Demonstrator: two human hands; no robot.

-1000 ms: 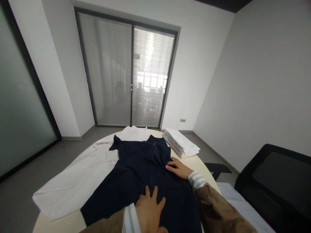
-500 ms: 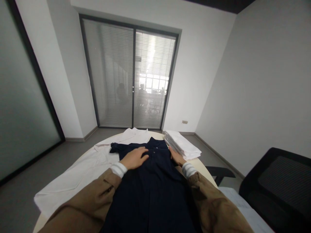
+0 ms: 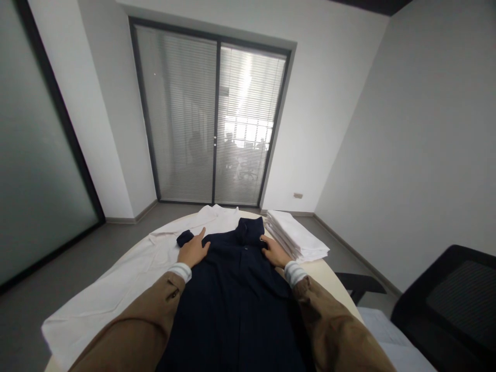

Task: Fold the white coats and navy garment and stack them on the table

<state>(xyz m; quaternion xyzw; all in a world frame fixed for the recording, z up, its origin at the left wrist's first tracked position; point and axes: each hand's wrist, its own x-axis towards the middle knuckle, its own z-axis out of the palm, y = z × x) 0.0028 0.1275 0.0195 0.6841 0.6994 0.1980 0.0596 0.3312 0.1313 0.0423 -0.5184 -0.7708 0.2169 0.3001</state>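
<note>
A dark navy shirt [image 3: 236, 294] lies front up on the table, collar at the far end, its buttoned front running toward me. My left hand [image 3: 194, 250] rests on the shirt's left shoulder with the index finger stretched forward and the thumb apart, so it is open. Beyond that hand, a bunched navy sleeve end pokes out. At the right of the collar, my right hand [image 3: 274, 251] has its fingers curled in on the navy cloth and looks closed on it; the fingertips are partly hidden. A white shirt [image 3: 127, 274] is spread out underneath and to the left.
A stack of folded white cloth [image 3: 296, 235] stands right of the collar, close to my right hand. The pale round table [image 3: 329, 279] shows its edge there. A black mesh chair [image 3: 449, 305] is at the right, with light cloth near it. Glass doors with blinds [image 3: 213, 119] are behind.
My left hand has slid left from the shirt's chest to its shoulder. My right hand has turned inward, its fingers now curled at the collar side. The collar stands up more.
</note>
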